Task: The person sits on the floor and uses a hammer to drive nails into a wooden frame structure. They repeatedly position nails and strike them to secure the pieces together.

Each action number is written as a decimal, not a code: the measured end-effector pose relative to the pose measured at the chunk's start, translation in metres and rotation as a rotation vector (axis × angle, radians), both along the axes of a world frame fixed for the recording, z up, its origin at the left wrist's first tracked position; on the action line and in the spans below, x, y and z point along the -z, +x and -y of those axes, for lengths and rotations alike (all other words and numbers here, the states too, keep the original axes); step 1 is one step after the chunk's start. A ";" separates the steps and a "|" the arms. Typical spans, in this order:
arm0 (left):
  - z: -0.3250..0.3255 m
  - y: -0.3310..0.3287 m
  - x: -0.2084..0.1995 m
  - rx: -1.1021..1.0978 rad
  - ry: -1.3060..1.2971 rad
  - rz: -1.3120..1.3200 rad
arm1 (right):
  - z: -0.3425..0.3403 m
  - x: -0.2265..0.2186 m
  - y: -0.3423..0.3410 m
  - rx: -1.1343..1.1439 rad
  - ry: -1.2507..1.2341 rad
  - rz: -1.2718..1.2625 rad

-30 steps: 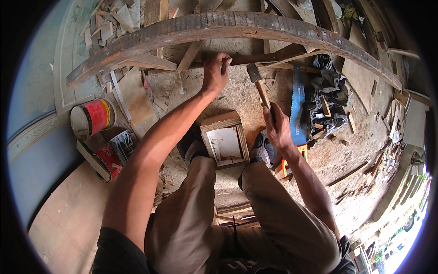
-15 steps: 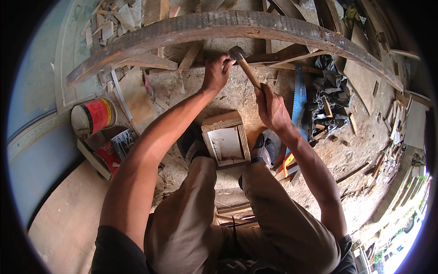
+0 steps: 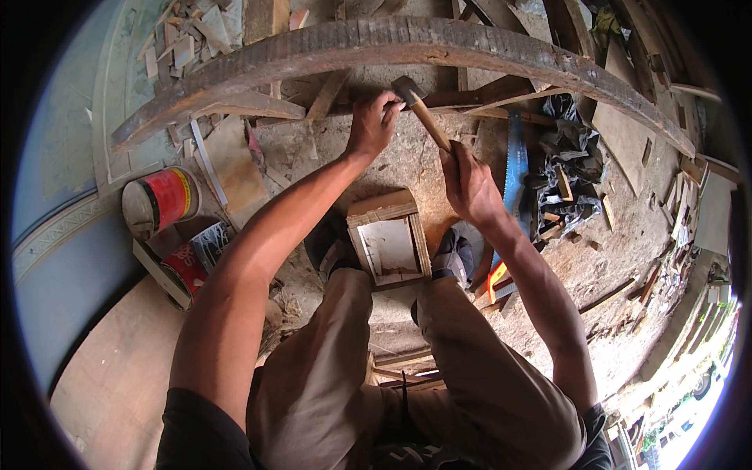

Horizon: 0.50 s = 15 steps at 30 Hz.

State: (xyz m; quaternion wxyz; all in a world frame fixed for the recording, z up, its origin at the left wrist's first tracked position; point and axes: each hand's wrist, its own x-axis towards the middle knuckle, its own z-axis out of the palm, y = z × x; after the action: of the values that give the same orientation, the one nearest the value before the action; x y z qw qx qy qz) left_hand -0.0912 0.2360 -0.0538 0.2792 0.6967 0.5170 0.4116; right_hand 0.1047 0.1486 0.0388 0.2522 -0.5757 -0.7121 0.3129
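Note:
My right hand grips the wooden handle of a hammer, its dark head up at the far end beside my left fingertips. My left hand is closed in a pinch just below a long weathered wooden beam; what the fingers hold is too small to make out. The beam spans the view from left to right beyond both hands. Between my feet sits a small wooden box with a pale inner panel and layered edges.
A blue handsaw with an orange handle lies right of my right foot, beside crumpled black plastic with wood scraps. At left stand a red paint can and other tins. Planks and offcuts lie beyond the beam.
The hammer head has shifted very slightly, still near my left fingertips. Otherwise both hands keep nearly the same place.

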 end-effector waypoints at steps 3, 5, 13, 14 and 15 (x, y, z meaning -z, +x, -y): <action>0.001 -0.003 0.004 -0.004 0.002 -0.134 | 0.000 0.005 0.003 -0.044 0.004 0.023; 0.001 -0.003 0.005 -0.012 -0.006 -0.092 | 0.000 0.005 0.003 -0.048 -0.015 0.018; 0.001 -0.005 0.004 -0.015 0.011 -0.094 | -0.002 0.008 0.002 -0.050 0.037 0.000; 0.002 -0.004 0.002 -0.013 -0.006 -0.107 | -0.001 0.007 0.002 -0.042 0.025 -0.009; 0.003 -0.003 0.000 -0.012 -0.024 -0.119 | 0.000 0.003 0.002 -0.036 0.011 -0.017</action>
State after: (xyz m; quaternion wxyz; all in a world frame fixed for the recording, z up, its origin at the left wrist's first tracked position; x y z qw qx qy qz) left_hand -0.0944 0.2332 -0.0534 0.2536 0.7133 0.5418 0.3650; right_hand 0.1072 0.1486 0.0357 0.2558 -0.5588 -0.7219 0.3182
